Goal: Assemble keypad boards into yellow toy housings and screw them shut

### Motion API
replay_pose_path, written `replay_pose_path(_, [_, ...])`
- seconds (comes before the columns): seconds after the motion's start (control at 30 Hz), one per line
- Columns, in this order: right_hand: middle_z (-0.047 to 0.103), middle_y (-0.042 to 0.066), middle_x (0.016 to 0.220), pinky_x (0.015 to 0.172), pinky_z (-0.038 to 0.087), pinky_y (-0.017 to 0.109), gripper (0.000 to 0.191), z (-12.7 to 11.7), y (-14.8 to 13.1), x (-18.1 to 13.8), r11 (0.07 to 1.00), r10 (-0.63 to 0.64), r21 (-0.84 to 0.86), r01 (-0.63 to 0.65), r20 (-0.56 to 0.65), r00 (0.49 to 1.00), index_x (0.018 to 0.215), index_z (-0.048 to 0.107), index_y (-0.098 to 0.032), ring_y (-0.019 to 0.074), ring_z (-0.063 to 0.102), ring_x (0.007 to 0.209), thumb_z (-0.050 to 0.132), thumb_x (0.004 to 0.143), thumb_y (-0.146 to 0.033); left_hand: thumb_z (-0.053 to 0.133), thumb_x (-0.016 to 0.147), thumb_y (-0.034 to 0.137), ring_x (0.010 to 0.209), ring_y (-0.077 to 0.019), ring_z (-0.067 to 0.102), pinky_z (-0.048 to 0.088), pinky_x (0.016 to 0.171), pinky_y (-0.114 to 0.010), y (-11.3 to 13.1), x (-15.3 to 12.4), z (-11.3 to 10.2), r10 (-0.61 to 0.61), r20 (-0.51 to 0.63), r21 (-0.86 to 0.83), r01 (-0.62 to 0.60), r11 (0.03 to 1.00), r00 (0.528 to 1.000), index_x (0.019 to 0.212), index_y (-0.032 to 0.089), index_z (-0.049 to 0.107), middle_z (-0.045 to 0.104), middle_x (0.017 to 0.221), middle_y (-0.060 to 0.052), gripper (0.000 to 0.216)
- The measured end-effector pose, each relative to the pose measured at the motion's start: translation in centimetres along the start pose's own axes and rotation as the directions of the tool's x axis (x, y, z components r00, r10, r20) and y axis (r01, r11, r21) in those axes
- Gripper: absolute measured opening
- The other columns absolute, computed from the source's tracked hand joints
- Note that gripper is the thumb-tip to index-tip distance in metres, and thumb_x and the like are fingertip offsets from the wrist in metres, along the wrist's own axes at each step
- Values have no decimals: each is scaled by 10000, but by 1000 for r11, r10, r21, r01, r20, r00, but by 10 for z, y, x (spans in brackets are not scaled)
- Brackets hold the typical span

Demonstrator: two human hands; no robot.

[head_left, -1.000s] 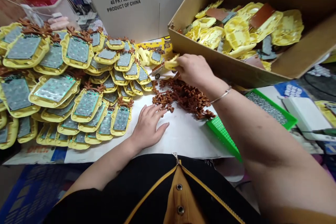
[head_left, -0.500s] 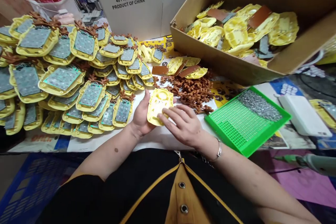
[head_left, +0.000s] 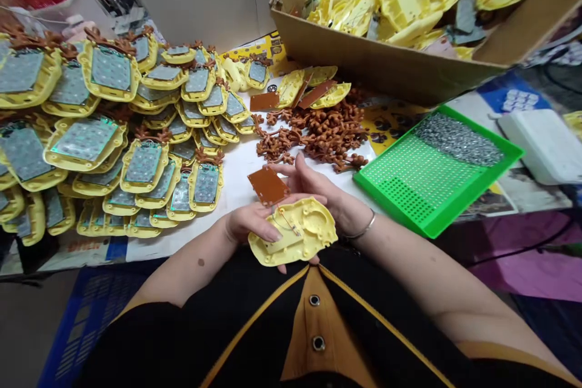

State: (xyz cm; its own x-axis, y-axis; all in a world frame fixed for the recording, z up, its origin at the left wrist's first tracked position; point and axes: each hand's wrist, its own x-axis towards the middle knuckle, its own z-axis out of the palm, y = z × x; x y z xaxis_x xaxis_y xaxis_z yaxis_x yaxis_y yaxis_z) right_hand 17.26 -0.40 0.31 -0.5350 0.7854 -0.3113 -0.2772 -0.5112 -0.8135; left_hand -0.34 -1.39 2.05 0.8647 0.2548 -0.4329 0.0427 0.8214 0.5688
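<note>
Both hands hold one yellow plastic shell (head_left: 297, 233) close to my body, its hollow inside facing up. My left hand (head_left: 252, 222) grips the shell's left side, with fingers laid over its top. My right hand (head_left: 318, 191) is under and behind the shell, palm up. A brown circuit board (head_left: 268, 186) stands tilted above the shell, joined to it by thin wires. Just beyond the hands lies a heap of brown antler-shaped pieces (head_left: 318, 130).
Several assembled yellow shells with grey keypads (head_left: 109, 127) cover the table's left. A cardboard box (head_left: 386, 63) of yellow shells and boards stands at the back right. A green tray (head_left: 431, 173) with small screws lies right, a white box (head_left: 545, 142) beyond it.
The yellow shell has come from the table toward my body and turned hollow side up. The brown board now sticks up above it. Earlier my right hand picked it near the box.
</note>
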Motion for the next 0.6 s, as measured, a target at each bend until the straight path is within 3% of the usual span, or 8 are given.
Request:
replay_pose_path(0.07, [754, 99, 904, 669, 598, 365, 803, 0, -7, 3, 995, -9, 97, 7, 13, 1000, 1254, 576, -216, 226, 726, 779, 346, 829, -857, 833, 461, 335, 1131, -479, 652, 577, 831, -584, -2, 2, 1, -10, 19, -5, 11, 1000, 1000, 1435, 230, 482, 613, 1364, -219, 1041])
replay_pose_path(0.23, [745, 84, 1070, 732, 595, 370, 772, -10, -19, 2, 986, -155, 62, 156, -17, 988, 1313, 541, -274, 210, 706, 848, 544, 754, -808, 826, 534, 370, 1053, -452, 686, 590, 775, -578, -6, 0, -3, 42, -11, -76, -43, 996, 999, 1390, 226, 501, 634, 1327, -215, 926])
replay_pose_path(0.4, [745, 44, 1046, 866, 576, 417, 664, -17, -19, -8, 951, -309, 21, 310, -19, 951, 1198, 626, -293, 221, 711, 945, 655, 703, -735, 826, 606, 372, 973, -395, 716, 616, 607, -410, -8, 3, -7, 128, -96, -160, -142, 977, 987, 1275, 211, 572, 692, 1185, -182, 733])
replay_pose_path(0.5, [749, 58, 1059, 978, 534, 487, 615, -20, -20, -16, 929, -371, -35, 369, -47, 928, 1087, 688, -275, 271, 699, 1062, 710, 660, -717, 843, 600, 335, 932, -320, 727, 625, 666, -382, -9, 6, -6, 175, -177, -173, -206, 963, 968, 1228, 191, 606, 714, 1096, -137, 686])
replay_pose_path(0.6, [749, 56, 1078, 989, 527, 497, 509, -25, -19, -25, 896, -441, -76, 438, -39, 896, 1000, 746, -282, 287, 692, 1084, 766, 654, -655, 854, 575, 298, 891, -249, 725, 602, 763, -330, -9, 9, -5, 220, -244, -134, -258, 957, 945, 1123, 152, 659, 727, 1009, -109, 601])
